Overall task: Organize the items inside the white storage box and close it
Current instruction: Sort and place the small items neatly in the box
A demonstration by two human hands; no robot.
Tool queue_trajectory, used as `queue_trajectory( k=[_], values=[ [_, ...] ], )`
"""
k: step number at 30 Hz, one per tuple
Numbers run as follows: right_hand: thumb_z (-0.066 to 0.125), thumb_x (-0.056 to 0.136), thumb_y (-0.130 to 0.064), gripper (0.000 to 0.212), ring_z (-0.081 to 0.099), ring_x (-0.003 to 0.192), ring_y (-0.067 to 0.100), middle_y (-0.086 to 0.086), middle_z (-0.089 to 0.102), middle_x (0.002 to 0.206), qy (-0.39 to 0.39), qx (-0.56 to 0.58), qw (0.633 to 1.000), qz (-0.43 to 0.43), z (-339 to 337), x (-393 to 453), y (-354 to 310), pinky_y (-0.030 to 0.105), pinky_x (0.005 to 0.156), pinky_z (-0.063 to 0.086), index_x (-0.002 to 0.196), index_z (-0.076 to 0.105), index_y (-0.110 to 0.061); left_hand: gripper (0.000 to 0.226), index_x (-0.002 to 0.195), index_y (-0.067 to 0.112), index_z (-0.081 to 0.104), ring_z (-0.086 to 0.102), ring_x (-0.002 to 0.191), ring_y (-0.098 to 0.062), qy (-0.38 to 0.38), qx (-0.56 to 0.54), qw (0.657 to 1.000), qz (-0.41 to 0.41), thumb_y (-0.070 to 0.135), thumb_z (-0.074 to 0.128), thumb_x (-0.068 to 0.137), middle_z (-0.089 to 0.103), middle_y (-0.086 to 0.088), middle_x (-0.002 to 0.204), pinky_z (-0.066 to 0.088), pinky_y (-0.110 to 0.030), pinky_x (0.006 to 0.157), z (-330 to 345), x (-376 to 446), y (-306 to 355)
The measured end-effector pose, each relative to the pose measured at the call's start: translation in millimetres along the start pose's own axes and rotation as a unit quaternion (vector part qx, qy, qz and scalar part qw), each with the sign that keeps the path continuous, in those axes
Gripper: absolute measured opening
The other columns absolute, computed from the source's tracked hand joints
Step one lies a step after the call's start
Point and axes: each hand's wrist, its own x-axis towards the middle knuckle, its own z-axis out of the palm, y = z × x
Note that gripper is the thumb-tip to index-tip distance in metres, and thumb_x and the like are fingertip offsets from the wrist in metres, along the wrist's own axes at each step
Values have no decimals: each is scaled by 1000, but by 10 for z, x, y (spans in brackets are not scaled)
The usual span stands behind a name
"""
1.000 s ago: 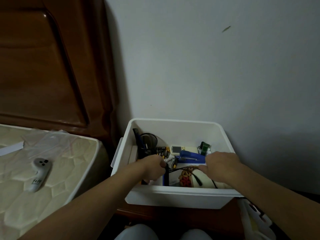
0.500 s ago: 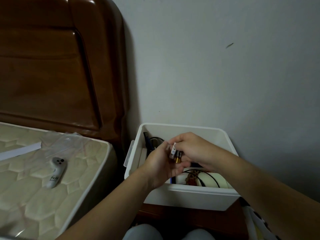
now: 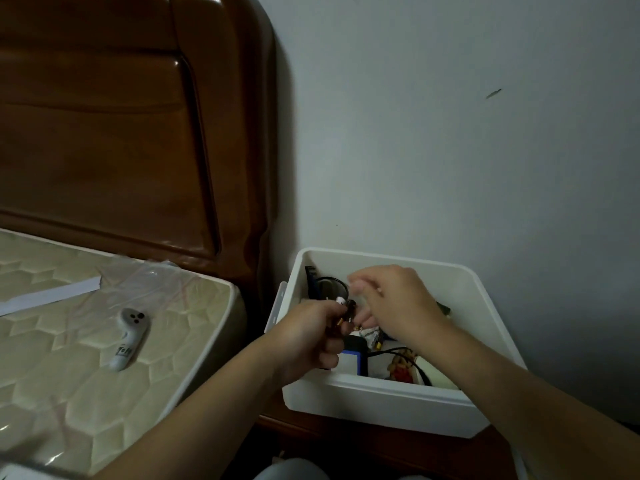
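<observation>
White plastic forms the storage box in front of you, standing open-topped on a dark wooden surface against the pale wall, at about 5 o'clock in your view. No lid sits on it.

Inside, toward the box's 11 o'clock corner, a dark comb stands upright beside a black round container. Nearer you, at the box's 6 o'clock, a blue-edged flat item lies along the near wall, with a black cable looping over a red-and-yellow printed piece just to its right. A small striped packet lies between your two hands. At the box's 3 o'clock a bit of something green peeks out past your wrist.

Your left hand hovers over the box's 9 o'clock side, fingers curled in and pinching a few small batteries, dark with gold and white ends; how many you hold is too blurred to tell. Your right hand is over the middle of the box, palm down, fingers bent loosely downward; its motion blur hides whether the fingertips carry anything.

At 9 o'clock lies the quilted mattress, with a white handheld controller on it, a white paper strip and clear plastic film further back. Behind rises the brown wooden headboard.
</observation>
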Motion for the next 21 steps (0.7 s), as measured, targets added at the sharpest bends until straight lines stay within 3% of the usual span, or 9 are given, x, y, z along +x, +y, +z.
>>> queue_trajectory(
  k=[3,5,7,11,13,14,16,18,21],
  values=[
    [54,108,-19,22,76,64,12,-5,75,100,105,27,994,32,14,165,236,35,66,66,120,72,-21,23,109,14,61,50,54,-5,138,109,974,141,28,43,112,56,2,80,39,-20,46,-74,54,33],
    [54,107,-17,24,76,80,15,1,76,109,121,-28,989,76,52,261,447,40,81,65,124,72,-17,19,102,22,57,61,61,3,265,231,896,273,33,44,111,60,5,82,43,-12,46,-211,101,56],
    [57,105,-18,27,71,101,20,5,74,119,98,-105,983,115,152,324,670,37,94,59,129,70,-15,21,98,25,54,61,68,12,353,296,819,341,41,47,109,61,5,76,44,-8,50,-352,158,61],
    [61,102,-17,30,67,109,24,7,71,122,-15,-169,973,157,494,439,978,36,96,57,130,67,-15,29,93,29,50,63,62,-3,420,376,763,318,54,39,105,62,5,72,47,-19,47,-539,399,-47],
    [63,101,-18,31,67,112,27,9,70,123,-59,-210,965,147,646,572,1057,39,97,57,131,66,-14,37,99,23,55,62,71,-11,434,423,747,274,55,35,104,64,1,82,55,-34,63,-618,513,-100],
    [64,100,-20,31,67,112,29,10,69,123,-72,-229,960,142,709,656,1082,39,96,57,131,66,-14,39,106,19,57,61,82,-17,445,474,722,235,52,35,106,64,-2,91,55,-41,73,-644,552,-114],
    [67,99,-25,27,68,107,30,10,70,118,-91,-268,949,143,807,830,1111,40,90,60,124,68,-15,37,125,18,53,52,95,-19,458,544,678,187,45,35,108,58,-4,108,48,-35,79,-631,592,-121],
    [69,97,-28,22,69,99,29,9,71,109,-98,-308,934,152,874,956,1136,38,80,60,115,68,-16,40,120,16,53,51,90,-15,446,537,687,201,47,32,106,54,-5,110,42,-27,73,-576,600,-107],
    [72,90,-36,22,68,88,26,2,64,91,-100,-348,921,146,924,1044,1194,32,67,53,102,65,-20,33,111,14,51,54,85,-13,437,561,670,214,44,39,108,54,-5,108,49,-26,71,-518,617,-109]
  ],
)
